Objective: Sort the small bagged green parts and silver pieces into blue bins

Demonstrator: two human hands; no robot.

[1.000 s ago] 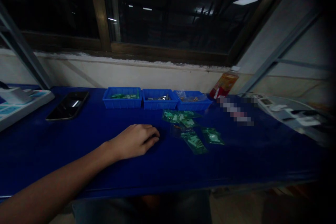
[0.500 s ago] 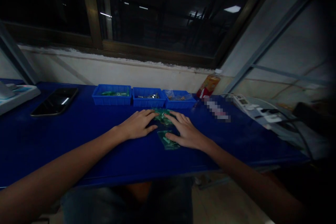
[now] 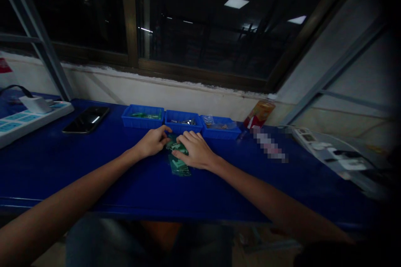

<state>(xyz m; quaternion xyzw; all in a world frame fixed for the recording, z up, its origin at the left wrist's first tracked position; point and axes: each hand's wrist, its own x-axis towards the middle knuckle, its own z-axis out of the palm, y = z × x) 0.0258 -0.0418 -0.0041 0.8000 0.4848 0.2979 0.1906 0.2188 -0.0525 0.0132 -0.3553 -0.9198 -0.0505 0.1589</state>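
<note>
Both my hands rest on a blue table (image 3: 94, 162) around a small heap of green packets (image 3: 178, 162). My left hand (image 3: 152, 142) lies at the heap's left edge, fingers curled with the tips against the packets. My right hand (image 3: 194, 150) lies over the heap's right side, fingers bent and pressing down on the packets. Part of the heap shows between and below the hands. Just behind them stand three blue bins: the left bin (image 3: 142, 117) holds green pieces, the middle bin (image 3: 183, 120) holds metal parts, the right bin (image 3: 219, 127) holds a clear bag.
A dark phone (image 3: 86, 119) lies at the back left. A white board (image 3: 21, 119) with a small white box sits at the far left. A red and yellow packet (image 3: 260, 113) leans on the wall. White equipment with cables (image 3: 332, 150) fills the right end.
The green packets, spread out a second ago, are now gathered into one heap. My right hand came into view and both hands have drawn together around the packets.
</note>
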